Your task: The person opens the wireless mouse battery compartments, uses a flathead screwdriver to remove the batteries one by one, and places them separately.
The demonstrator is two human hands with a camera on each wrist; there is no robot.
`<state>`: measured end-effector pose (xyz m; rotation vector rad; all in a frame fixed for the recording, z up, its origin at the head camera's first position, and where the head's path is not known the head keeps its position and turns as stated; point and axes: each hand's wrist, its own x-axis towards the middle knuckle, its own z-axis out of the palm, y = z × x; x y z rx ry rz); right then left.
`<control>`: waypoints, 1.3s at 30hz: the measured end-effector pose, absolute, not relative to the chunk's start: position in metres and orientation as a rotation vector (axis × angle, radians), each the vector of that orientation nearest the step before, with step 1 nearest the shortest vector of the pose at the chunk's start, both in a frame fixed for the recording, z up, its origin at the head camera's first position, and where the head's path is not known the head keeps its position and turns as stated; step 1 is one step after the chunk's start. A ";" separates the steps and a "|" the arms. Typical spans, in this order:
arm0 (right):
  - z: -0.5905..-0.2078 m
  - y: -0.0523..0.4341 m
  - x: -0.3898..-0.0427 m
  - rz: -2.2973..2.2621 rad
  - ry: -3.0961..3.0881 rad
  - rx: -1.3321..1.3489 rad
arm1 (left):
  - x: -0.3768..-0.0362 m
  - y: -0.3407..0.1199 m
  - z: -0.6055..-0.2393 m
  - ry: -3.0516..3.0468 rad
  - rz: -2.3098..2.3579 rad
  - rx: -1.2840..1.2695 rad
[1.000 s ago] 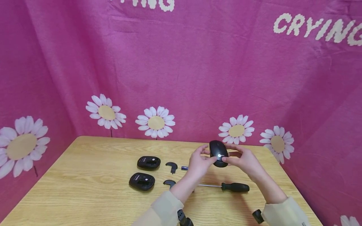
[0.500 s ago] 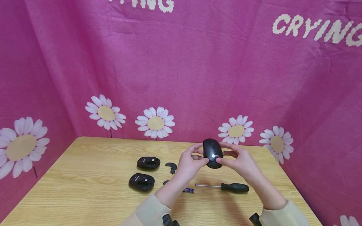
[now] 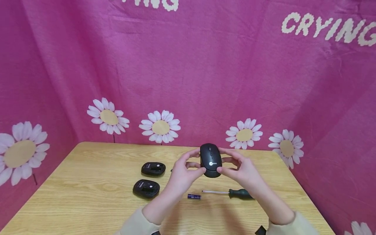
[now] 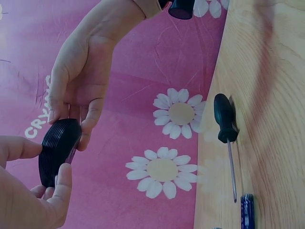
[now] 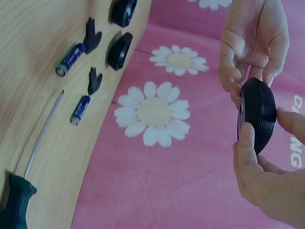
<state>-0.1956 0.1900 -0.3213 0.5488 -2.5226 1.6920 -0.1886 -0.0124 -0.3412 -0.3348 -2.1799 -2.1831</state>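
Note:
Both hands hold a black computer mouse (image 3: pixel 211 160) in the air above the wooden table (image 3: pixel 88 195), its top side with a white logo turned to the head camera. My left hand (image 3: pixel 185 171) grips its left side with thumb and fingers. My right hand (image 3: pixel 239 169) pinches its right side. In the left wrist view the mouse (image 4: pixel 59 150) shows edge-on between the fingers, and likewise the mouse (image 5: pixel 258 115) in the right wrist view.
Two more black mice (image 3: pixel 153 168) (image 3: pixel 146 188) lie upside down on the table's left middle. A screwdriver (image 3: pixel 235 193) with a dark handle and a blue battery (image 3: pixel 194 196) lie under the hands. Two small black covers (image 5: pixel 92 34) (image 5: pixel 95 79) and another battery (image 5: pixel 70 59) lie near them.
Both hands have carried the mouse leftward and a little nearer, and turned it so that its wheel and logo face the camera more squarely.

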 end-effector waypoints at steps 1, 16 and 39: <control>-0.322 0.189 -0.194 1.701 -2.515 0.564 | -0.187 -0.015 -0.341 -2.181 -2.183 -0.340; -0.340 0.167 -0.181 1.904 -2.340 0.860 | -0.163 -0.054 -0.347 -2.220 -2.183 -0.342; -0.383 0.142 -0.171 1.929 -2.378 0.900 | -0.145 -0.086 -0.380 -2.253 -2.278 -0.276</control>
